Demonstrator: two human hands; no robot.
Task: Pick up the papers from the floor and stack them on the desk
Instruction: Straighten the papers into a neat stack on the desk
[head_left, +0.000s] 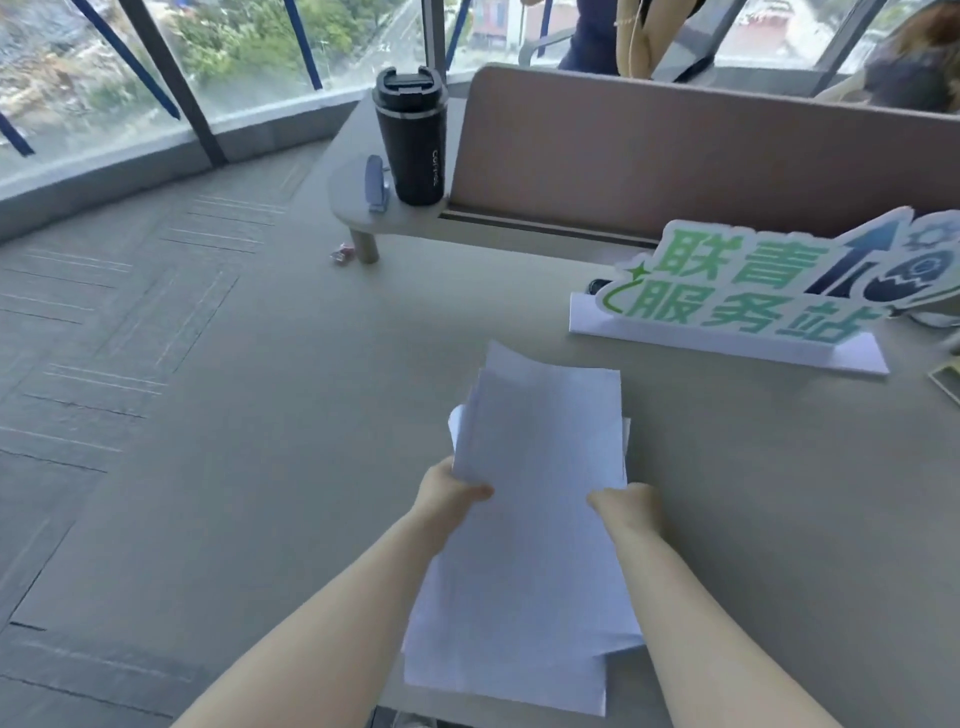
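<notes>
A loose bundle of white papers is held over the beige desk, its sheets fanned and uneven at the far end. My left hand grips the bundle's left edge, thumb on top. On the opposite edge, my right hand holds it the same way. Under my forearms more white sheets lie on the desk near its front edge, slightly askew.
A black travel mug and a grey stapler stand at the desk's far corner. A white and green sign stands at the right before a brown partition. Grey carpet floor lies left, with a small wrapper.
</notes>
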